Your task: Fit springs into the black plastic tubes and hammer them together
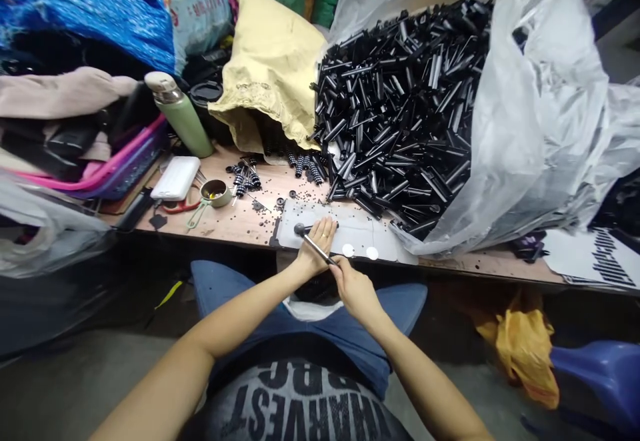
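Note:
My left hand [318, 249] lies over the front edge of a pale board [360, 217], its fingers stretched forward. A dark rod-like piece with a round knob [299, 229] shows at the left of these fingers, and a dark end shows on their right. How far the fingers touch it is hidden. My right hand [356, 291] is closed on the near end of a slim, shiny black tube [319, 251]. This tube slants up and left across the back of my left hand. Two white discs [348, 250] lie by the board's front edge.
A big heap of black tubes [400, 114] spills from a clear plastic bag [535, 107]. Behind stands a yellow sack [275, 61]. Left are ribbed black parts [245, 177], a small round tin [216, 193], a white power bank [176, 177], a green flask [185, 121] and a pink basket [100, 174].

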`<act>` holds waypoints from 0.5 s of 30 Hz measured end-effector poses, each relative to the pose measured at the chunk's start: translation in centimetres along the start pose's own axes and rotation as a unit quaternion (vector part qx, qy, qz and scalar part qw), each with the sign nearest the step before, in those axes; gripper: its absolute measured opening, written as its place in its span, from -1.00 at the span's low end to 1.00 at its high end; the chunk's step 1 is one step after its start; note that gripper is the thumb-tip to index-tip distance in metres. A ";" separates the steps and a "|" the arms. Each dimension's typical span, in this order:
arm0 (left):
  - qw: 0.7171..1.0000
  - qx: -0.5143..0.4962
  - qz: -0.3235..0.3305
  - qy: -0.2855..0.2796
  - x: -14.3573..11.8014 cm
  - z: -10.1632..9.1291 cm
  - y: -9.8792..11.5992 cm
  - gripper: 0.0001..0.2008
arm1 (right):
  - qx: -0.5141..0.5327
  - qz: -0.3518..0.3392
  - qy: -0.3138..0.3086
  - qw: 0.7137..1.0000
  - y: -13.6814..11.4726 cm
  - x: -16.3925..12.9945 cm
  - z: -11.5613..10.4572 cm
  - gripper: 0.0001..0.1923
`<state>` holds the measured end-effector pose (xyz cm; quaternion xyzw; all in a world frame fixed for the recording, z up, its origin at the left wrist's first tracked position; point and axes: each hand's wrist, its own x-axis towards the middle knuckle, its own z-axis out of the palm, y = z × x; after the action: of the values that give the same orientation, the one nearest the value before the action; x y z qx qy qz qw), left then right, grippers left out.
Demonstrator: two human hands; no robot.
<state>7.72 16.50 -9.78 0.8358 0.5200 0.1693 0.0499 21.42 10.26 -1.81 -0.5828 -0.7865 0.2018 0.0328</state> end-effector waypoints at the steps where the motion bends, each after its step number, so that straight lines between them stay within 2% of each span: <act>1: 1.000 -0.005 0.003 0.003 0.2 -0.2 -0.1 -0.26 | 0.015 0.006 0.014 1.000 0.3 0.0 -0.4 -0.63; 3: 1.000 -0.015 -0.002 0.012 0.7 -0.7 -0.3 -0.36 | 0.037 0.029 0.060 0.997 1.1 -0.2 -1.7 -0.59; 6: 0.997 -0.033 -0.067 0.013 1.3 -1.4 -0.2 -0.53 | 0.041 0.057 0.123 0.990 2.5 0.3 -3.2 -0.56; 8: 0.993 -0.077 -0.088 -0.007 1.0 -1.7 0.1 -0.55 | 0.024 0.065 0.138 0.988 3.7 1.2 -3.3 -0.57; 11: 0.979 -0.190 -0.056 -0.044 0.5 -2.3 0.0 -0.61 | -0.035 0.083 0.131 0.987 5.8 3.1 -2.1 -0.59; 13: 0.969 -0.230 -0.078 -0.031 1.5 -3.2 -1.7 -0.61 | -0.073 0.084 0.133 0.985 7.0 4.3 -1.0 -0.60; 14: 0.968 -0.226 -0.109 -0.014 2.8 -3.9 -3.1 -0.60 | -0.087 0.076 0.138 0.984 7.5 4.8 -0.5 -0.61; 15: 0.964 -0.204 -0.166 0.023 4.5 -4.6 -4.9 -0.60 | -0.095 0.059 0.143 0.983 7.8 5.2 -0.1 -0.62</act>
<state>3.85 22.32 -5.70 0.7055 0.6069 0.2802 0.2354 26.85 16.98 -5.47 -0.6515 -0.7534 0.0425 0.0778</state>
